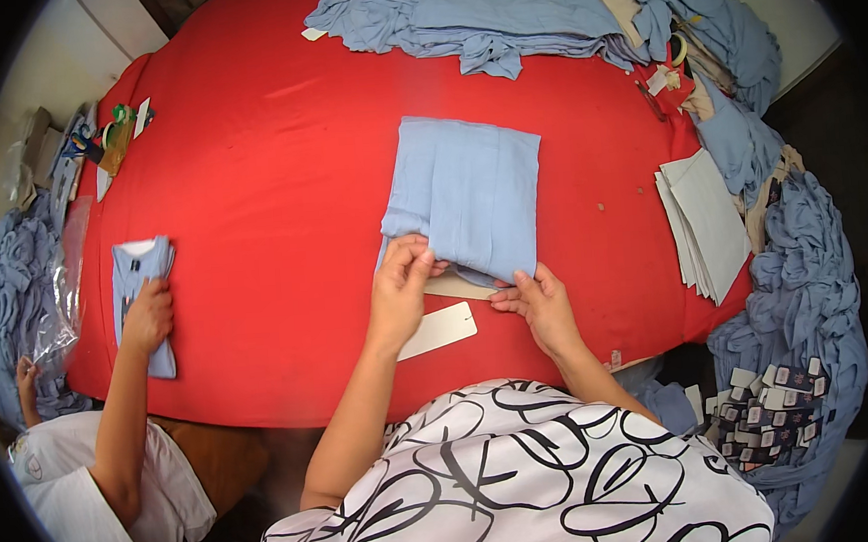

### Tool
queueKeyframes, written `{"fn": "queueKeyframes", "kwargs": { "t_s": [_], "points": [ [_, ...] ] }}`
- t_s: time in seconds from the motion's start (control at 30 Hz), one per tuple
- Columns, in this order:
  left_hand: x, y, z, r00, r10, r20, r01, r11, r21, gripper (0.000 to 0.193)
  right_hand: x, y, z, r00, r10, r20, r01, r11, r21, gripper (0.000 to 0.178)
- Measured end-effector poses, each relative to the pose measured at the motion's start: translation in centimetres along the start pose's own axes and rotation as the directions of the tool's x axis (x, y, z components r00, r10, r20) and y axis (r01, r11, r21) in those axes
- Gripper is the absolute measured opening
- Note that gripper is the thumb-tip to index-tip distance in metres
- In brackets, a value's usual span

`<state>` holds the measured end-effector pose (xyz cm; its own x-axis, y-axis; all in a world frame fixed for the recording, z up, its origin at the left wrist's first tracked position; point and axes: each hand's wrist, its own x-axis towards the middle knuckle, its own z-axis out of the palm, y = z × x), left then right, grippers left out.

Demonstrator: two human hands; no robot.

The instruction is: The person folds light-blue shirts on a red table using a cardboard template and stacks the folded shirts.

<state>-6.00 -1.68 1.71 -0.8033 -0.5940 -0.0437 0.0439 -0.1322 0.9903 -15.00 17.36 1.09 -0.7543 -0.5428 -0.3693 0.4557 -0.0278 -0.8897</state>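
Observation:
A light blue folded garment (469, 194) lies in front of me on the red-covered table (270, 182). My left hand (405, 283) pinches its near left edge between thumb and fingers. At the near right corner, my right hand (538, 304) grips the same edge, with the thumb on top and the fingers beneath. Under the near edge, between my hands, shows a strip of beige board or paper (458, 287). A white hang tag (440, 331) with a small hole lies flat on the table beside my left hand.
A co-worker's hand (148, 313) rests on another folded blue garment (142, 259) at the left. Blue garments (468, 16) are piled along the far edge; more cloth (806, 258) hangs at the right. White sheets (706, 215) lie at the right, above many dark labels (769, 414).

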Motion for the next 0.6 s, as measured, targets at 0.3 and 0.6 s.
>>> {"fn": "queueKeyframes", "kwargs": {
  "t_s": [0.3,0.6],
  "points": [
    [0.5,1.6,-3.1,0.956,0.041,-0.291,0.117,0.856,0.503,0.027,-0.6,-1.0,-0.3,0.999,0.037,-0.020,-0.040,0.988,-0.151,0.025],
    [0.8,-0.6,-4.7,0.982,-0.123,-0.142,0.161,0.940,0.301,0.028,0.5,0.2,-1.2,0.997,0.054,-0.054,-0.069,0.940,-0.334,0.026]
  ]
}}
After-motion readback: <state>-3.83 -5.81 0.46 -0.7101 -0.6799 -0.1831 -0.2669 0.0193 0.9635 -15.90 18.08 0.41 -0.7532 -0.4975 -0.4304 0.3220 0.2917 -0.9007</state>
